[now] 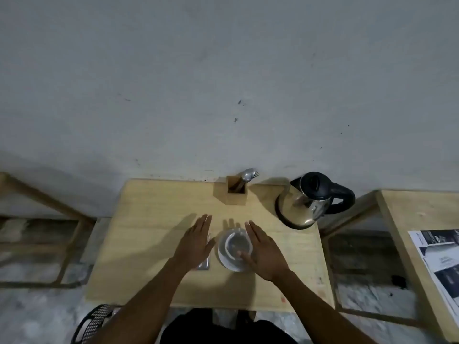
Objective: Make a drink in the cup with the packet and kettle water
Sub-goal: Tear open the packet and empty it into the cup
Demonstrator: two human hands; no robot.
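1. Nearest the lens: both forearms reaching out over the wooden table (149, 269), left hand (196, 240) flat and spread, fingers straight, gripping nothing; right hand (263, 252) likewise flat and loose, thumb lapping the rim of the cup (234, 249).
2. Cup standing upright between the two hands, looking empty, though too dim inside to be sure.
3. Packet (205, 263) lying mostly hidden under the left palm, only a silvery corner peeking out by the wrist, just beside the cup.
4. Kettle (310, 199) back right, lid down, handle turned away to the right, well apart from the cup; spoon (247, 175) upright in the wooden holder (236, 193) behind.
5. Probably the very start: slide the left hand back, pinch the packet by an edge, lift clear before tearing.
6. Tear over the cup's mouth to catch spills; steady the cup with the right hand.
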